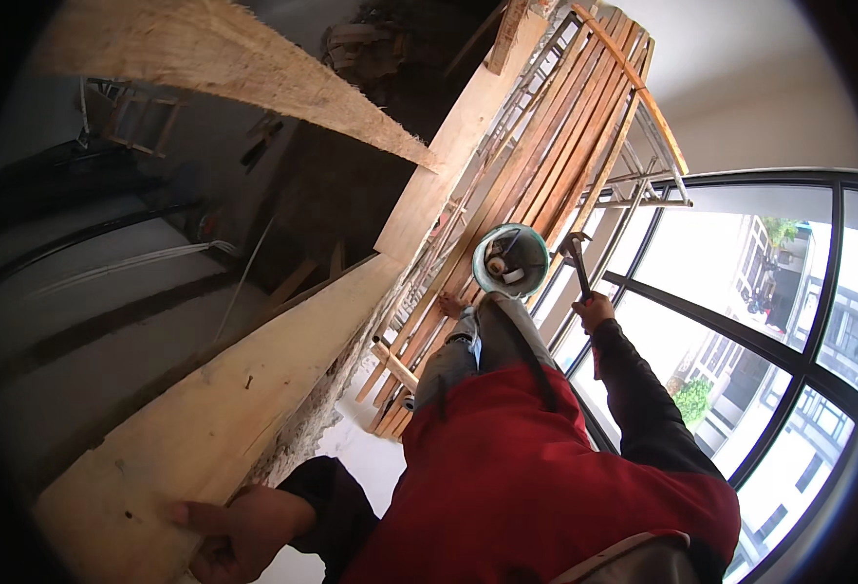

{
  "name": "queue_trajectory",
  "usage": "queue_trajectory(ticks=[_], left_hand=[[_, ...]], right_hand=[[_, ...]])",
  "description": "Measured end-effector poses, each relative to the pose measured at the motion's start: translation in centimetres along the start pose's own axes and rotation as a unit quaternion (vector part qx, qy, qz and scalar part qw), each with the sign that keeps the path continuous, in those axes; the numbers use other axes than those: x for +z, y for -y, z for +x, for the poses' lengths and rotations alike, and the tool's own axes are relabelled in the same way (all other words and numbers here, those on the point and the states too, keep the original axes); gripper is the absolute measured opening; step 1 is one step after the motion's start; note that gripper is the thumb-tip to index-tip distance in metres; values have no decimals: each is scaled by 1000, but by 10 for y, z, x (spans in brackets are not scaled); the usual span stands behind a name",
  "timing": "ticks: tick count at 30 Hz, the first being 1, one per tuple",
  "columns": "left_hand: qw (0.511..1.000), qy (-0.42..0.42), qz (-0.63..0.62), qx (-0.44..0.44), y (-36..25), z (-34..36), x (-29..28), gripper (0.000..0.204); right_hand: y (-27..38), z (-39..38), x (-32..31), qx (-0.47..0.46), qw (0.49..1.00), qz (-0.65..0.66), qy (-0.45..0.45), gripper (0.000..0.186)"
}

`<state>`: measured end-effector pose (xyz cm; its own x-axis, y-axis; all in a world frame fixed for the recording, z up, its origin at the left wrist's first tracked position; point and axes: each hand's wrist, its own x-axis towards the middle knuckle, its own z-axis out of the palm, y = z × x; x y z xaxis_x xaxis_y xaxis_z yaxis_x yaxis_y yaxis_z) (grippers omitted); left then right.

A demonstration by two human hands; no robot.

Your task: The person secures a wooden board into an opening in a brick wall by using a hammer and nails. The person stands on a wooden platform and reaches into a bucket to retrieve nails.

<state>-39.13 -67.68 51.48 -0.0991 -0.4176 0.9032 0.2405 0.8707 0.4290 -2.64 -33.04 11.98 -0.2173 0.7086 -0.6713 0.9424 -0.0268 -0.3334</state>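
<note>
My right hand [596, 311] is wrapped round the handle of a claw hammer [581, 265], its metal head pointing up and away, to the right of a bucket. At the lower left, my left hand [249, 530] is at the edge of a pale plywood board [190, 419]. One digit stretches onto the board's face while the other fingers curl by its edge, partly hidden. A nail [248, 382] sticks up from the board, farther along from that hand. The greenish bucket [481, 255] stands by my knees and holds a few small items I cannot make out clearly.
Long wooden planks [556, 146] on a metal scaffold frame [634, 180] lie beneath me. A rough timber [254, 68] juts in from the upper left. Beyond the board is a dark, lower space with lumber. Black-framed windows [721, 321] rise on the right.
</note>
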Motion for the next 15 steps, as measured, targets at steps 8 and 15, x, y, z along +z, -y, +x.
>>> queue_trajectory(ticks=[8, 15], left_hand=[[978, 82, 30, 188, -2, -28, -7, 38], [806, 570, -55, 147, 31, -210, -85, 28]], right_hand=[[30, 51, 94, -87, 985, -124, 81, 35], [41, 159, 252, -142, 963, -43, 224, 24]])
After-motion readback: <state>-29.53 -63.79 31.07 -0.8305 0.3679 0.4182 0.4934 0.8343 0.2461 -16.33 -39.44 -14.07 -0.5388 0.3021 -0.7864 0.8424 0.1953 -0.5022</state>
